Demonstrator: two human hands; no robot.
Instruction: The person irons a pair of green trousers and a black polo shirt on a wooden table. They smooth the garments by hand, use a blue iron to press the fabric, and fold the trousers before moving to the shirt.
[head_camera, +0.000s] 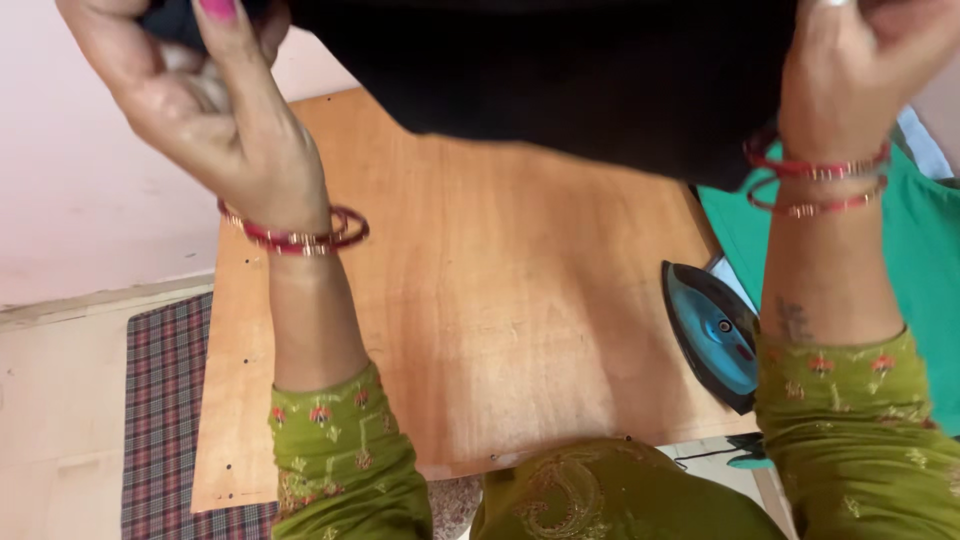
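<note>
My left hand (215, 110) and right hand (855, 70) pinch the black cloth (560, 70) at its upper edge; I judge it soft, light, limp, best held at corners

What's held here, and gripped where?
A black cloth, lifted above the wooden board. The left hand pinches its upper left edge, the right hand its upper right edge.

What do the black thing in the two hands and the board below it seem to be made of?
Black thing: seemingly soft matte cloth, since it hangs limp between the left hand and right hand. Board: apparently plywood with a smooth finish; orange-brown grain and small edge holes show.
</note>
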